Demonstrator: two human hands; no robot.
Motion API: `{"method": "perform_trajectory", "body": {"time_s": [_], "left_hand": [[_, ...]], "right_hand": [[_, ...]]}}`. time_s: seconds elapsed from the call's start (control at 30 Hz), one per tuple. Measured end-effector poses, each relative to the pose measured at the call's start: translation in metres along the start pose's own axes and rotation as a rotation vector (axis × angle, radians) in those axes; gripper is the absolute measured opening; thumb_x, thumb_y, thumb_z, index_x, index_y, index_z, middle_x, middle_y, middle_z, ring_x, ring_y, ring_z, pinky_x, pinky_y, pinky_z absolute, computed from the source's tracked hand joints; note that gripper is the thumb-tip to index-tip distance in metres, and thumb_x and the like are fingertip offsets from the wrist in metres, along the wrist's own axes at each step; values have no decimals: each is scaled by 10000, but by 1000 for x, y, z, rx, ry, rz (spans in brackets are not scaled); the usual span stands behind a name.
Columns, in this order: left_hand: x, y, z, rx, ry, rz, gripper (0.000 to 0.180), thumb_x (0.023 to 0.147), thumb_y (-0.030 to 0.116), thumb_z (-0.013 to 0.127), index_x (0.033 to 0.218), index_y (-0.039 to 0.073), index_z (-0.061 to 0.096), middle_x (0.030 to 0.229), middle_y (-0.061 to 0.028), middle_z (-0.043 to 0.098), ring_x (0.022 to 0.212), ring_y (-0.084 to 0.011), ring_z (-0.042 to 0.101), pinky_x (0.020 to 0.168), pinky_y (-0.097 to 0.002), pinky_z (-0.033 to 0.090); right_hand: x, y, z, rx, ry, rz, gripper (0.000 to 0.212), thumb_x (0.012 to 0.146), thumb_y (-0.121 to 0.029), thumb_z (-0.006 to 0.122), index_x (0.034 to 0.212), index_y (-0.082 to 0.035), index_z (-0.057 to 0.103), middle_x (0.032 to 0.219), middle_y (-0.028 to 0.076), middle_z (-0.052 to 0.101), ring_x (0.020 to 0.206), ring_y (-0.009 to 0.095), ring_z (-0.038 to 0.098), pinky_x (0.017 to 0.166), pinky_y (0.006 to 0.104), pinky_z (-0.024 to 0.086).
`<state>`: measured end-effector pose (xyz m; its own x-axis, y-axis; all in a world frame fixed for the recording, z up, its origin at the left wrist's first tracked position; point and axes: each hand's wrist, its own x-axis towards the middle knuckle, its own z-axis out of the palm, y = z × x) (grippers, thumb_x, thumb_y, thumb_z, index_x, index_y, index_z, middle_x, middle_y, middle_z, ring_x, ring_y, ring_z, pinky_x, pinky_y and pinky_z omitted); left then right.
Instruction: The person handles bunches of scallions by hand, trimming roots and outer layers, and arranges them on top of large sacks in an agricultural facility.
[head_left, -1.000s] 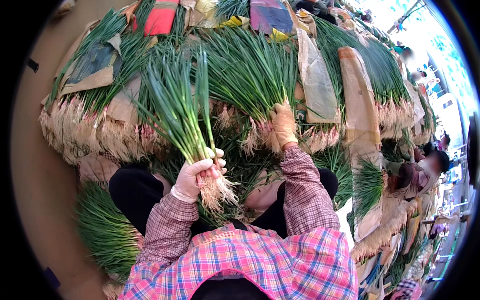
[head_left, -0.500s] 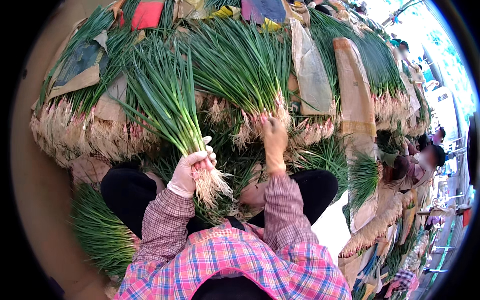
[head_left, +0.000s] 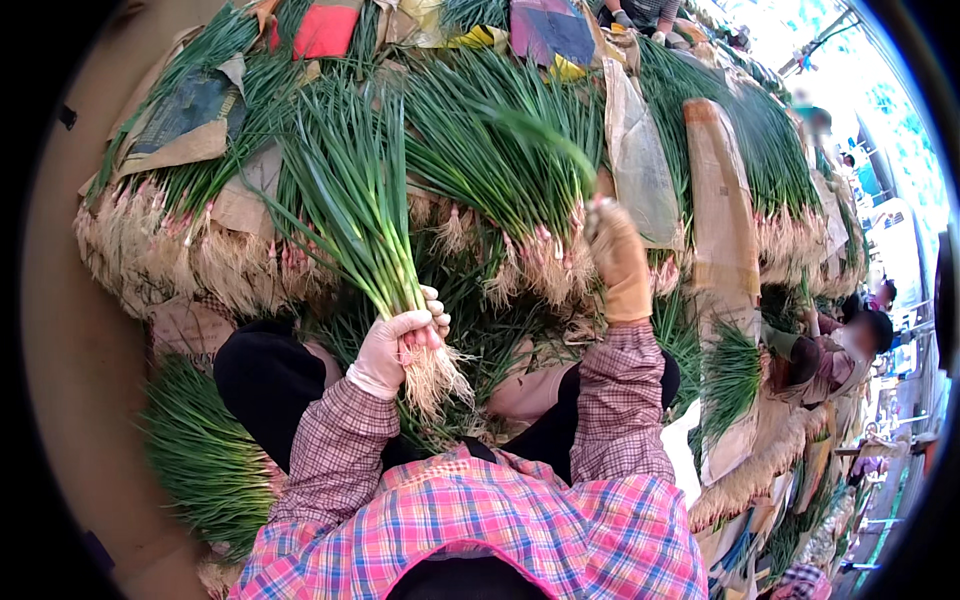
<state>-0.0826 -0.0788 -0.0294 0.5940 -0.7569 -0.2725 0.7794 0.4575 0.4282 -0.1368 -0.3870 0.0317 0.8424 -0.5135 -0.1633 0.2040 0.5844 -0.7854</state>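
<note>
My left hand, in a pale glove, is closed round a bunch of spring onions. Their pinkish bulbs and stringy roots hang below the fist, while the long green leaves fan upward. My right hand, in a tan glove, is smeared by motion at the right side of a loose heap of spring onions. A blurred green stalk arcs down into its closed fingers, apparently a single spring onion. That stalk's root end is hidden by the hand.
More spring onions lie in rows under flattened brown sacks. Another stack is by my left knee. Trimmed leaves litter the ground between my legs. A co-worker sits at the right, and another person is at the far top.
My right hand has moved rightward from the front of the heap, drawing a blurred stalk with it. My left hand still grips its bunch. The whole view has shifted slightly.
</note>
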Motion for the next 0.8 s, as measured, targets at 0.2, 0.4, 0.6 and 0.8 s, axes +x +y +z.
{"method": "perform_trajectory", "body": {"time_s": [0.2,0.4,0.6,0.8], "left_hand": [[-3,7,8,32,-54,61,320,755,-4,562,1066,29,493,890,-65,563,855,-206,567,818,-334,470],[-9,15,25,-37,-141,84,348,760,34,571,1093,50,471,909,-53,550,863,-186,554,828,-322,461],[-12,15,14,-26,-80,70,347,783,49,545,1119,52,461,930,-56,571,913,-202,562,869,-348,456],[-8,10,0,-24,-67,20,343,782,15,535,1118,32,471,926,-66,583,915,-218,571,878,-377,460]], "right_hand": [[-4,-23,2,-400,-96,-158,111,846,-68,556,956,-85,565,889,41,594,757,127,545,677,234,477],[-71,131,-53,-1119,-966,-298,414,775,8,504,1172,-97,553,1120,99,588,968,254,572,814,348,475],[-92,168,-42,-2039,-549,-490,160,787,-17,519,935,-47,574,694,72,559,619,215,573,571,274,498],[7,123,-30,-2105,234,-520,135,820,-187,589,845,-55,604,893,92,565,709,234,598,580,315,484]]}}
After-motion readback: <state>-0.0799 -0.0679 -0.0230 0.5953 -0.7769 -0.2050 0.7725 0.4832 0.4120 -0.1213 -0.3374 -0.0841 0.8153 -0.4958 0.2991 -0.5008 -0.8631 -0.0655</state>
